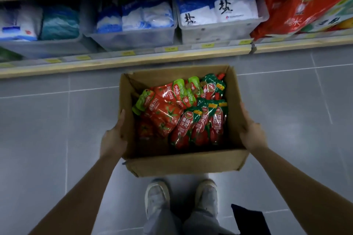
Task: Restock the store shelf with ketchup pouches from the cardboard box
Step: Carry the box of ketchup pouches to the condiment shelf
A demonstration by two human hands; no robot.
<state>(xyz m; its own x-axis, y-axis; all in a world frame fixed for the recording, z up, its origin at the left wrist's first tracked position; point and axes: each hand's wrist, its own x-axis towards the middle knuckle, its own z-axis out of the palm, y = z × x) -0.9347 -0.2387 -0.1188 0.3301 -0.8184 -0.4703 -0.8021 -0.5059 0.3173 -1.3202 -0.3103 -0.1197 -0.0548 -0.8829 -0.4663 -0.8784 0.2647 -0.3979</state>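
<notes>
An open cardboard box (pixel 183 162) is held between my hands in front of the low shelf (pixel 133 61), above the floor. Inside lie several ketchup pouches: red ones with light-green tops (pixel 162 112) on the left, and red ones with dark-green tops (pixel 202 126) on the right. My left hand (pixel 114 137) presses flat against the box's left wall, thumb along its top edge. My right hand (pixel 252 131) presses against the right wall, fingers stretched along it. Neither hand touches a pouch.
On the shelf stand clear plastic bins (pixel 133 36) of white and blue salt bags, and large red rice bags (pixel 298 7) lie at the right. Grey floor tiles surround the box. My white shoes (pixel 181 196) stand below it, with a dark object (pixel 248 217) at the lower right.
</notes>
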